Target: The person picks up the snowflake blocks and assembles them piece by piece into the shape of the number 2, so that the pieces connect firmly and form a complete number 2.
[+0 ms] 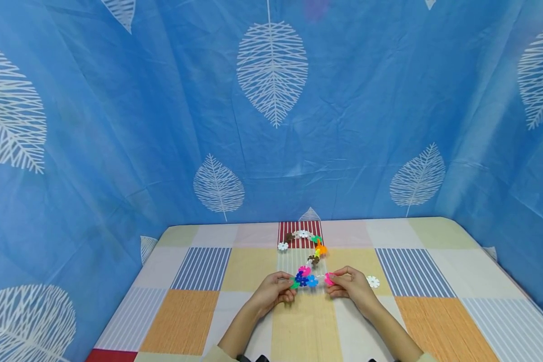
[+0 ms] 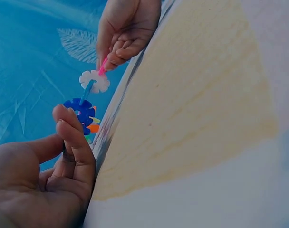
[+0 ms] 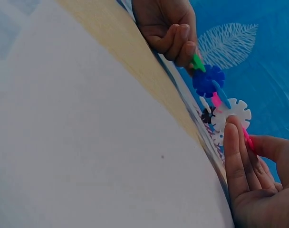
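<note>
A chain of notched plastic snowflake discs curves over the cloth in the head view. My left hand (image 1: 271, 291) pinches the green snowflake disc (image 1: 294, 283) at its near end, beside a dark blue disc (image 1: 301, 278). From there a light blue disc (image 1: 312, 281) joins a white disc (image 3: 239, 110), clearest in the right wrist view. My right hand (image 1: 350, 287) pinches a pink disc (image 1: 329, 279) slotted at the white one's edge. In the left wrist view the left fingers hide the green disc.
Beyond the hands the chain runs through an orange disc (image 1: 321, 249) to a white end disc (image 1: 282, 246). A loose white disc (image 1: 373, 281) lies right of my right hand. The patchwork cloth (image 1: 185, 322) covers the table, and a blue leaf-print curtain (image 1: 344, 125) stands behind.
</note>
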